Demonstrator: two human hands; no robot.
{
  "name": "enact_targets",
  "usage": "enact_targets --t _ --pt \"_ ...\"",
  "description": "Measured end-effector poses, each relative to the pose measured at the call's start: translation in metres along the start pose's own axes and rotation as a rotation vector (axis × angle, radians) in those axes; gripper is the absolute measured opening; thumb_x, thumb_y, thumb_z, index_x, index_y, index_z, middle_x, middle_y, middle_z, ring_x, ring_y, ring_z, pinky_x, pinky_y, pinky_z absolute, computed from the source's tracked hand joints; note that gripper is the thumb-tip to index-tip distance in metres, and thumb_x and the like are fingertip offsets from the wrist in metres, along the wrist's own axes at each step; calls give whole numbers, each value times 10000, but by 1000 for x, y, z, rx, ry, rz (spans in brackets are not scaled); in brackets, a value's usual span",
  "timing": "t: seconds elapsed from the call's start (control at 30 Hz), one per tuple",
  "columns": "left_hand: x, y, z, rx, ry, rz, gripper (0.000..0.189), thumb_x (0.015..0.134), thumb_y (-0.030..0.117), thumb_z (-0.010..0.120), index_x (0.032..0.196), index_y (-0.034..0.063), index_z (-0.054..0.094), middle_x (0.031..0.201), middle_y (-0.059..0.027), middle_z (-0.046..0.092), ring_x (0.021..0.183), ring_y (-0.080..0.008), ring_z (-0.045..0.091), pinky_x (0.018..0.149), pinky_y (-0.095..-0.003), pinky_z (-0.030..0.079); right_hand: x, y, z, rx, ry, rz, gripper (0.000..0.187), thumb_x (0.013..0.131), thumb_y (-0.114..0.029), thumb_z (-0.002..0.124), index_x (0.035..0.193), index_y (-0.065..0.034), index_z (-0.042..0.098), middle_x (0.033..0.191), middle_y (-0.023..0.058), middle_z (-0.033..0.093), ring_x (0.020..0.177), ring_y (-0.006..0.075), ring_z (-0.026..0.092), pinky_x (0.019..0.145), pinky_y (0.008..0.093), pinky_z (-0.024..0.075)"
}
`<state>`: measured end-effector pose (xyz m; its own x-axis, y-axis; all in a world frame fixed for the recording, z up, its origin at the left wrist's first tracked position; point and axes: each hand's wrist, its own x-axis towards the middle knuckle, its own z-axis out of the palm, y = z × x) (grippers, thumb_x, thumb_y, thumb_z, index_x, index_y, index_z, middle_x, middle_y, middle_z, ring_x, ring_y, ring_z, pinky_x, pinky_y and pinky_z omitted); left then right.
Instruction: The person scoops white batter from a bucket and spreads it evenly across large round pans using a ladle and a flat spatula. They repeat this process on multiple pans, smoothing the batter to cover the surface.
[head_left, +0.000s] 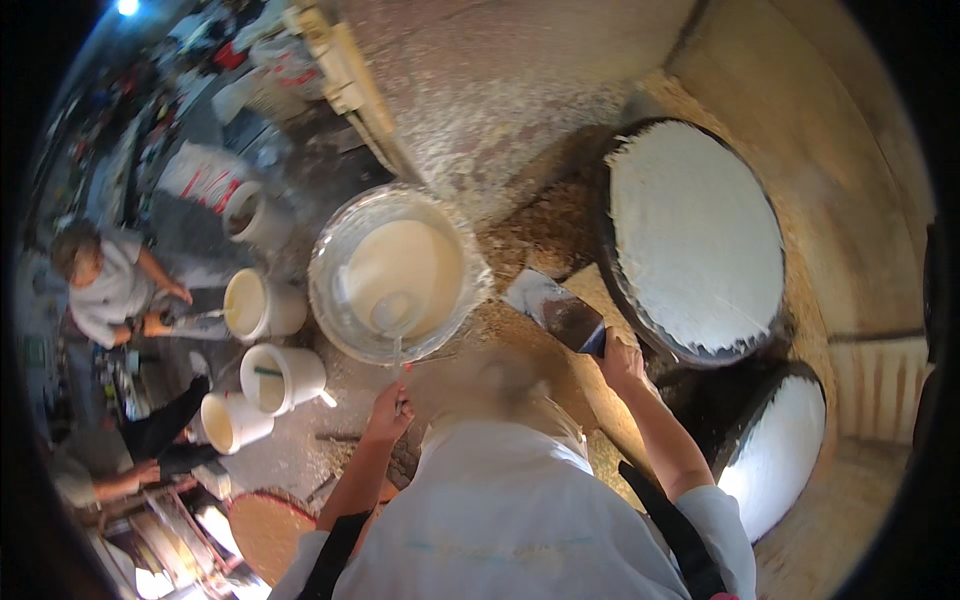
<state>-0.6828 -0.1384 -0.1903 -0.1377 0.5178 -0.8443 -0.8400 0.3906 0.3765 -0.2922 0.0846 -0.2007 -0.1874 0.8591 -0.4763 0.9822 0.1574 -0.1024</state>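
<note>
My left hand (391, 410) is closed around the handle of a ladle (395, 311), whose round bowl lies at the near side of the cream-coloured batter (405, 262) in a wide metal basin (325, 255). In my right hand (622, 361) is the edge of a flat, dark rectangular scraper or board (562, 311), its far corner pointing towards the basin. Just beyond that hand, a large round griddle (611, 277) is covered by a thin white sheet of batter (694, 240). A second round griddle (814, 375) bears a similar white layer at the right.
White plastic buckets (285, 304) (300, 379) (251, 424) stand left of the basin. A person (112, 289) at the far left holds a tool over one bucket; another person (97, 469) is lower down. A round, red-rimmed tray (266, 525) lies at lower left, and a wooden frame (349, 71) rises beyond the basin.
</note>
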Motion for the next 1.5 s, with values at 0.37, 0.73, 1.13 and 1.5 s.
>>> enact_targets --t 0.37,0.73,1.13,1.5 --pt "60 16 44 -251 13 -273 306 867 373 523 703 115 522 501 44 407 469 -119 434 480 -272 375 27 110 -12 1508 202 413 218 864 -239 522 829 -25 546 567 72 528 417 168 492 419 306 450" --pt "73 20 77 -271 105 -278 324 911 327 438 682 109 510 481 41 369 451 -115 416 473 -260 366 -139 376 -46 1611 211 785 229 864 -98 497 1092 -121 487 554 76 477 453 184 499 413 307 428" --pt "83 36 113 -208 256 -249 151 867 128 455 720 101 475 518 42 390 443 -102 398 472 -248 363 -101 175 20 733 417 571 930 636 -2 622 1408 -186 136 1233 270 463 1030 441 522 825 439 462" --pt "99 88 24 4 43 -365 114 900 214 415 945 120 462 516 61 314 407 -91 349 392 -252 280 -18 256 -7 852 352 831 1034 623 -18 684 1401 -155 17 854 248 607 805 395 609 677 429 482"
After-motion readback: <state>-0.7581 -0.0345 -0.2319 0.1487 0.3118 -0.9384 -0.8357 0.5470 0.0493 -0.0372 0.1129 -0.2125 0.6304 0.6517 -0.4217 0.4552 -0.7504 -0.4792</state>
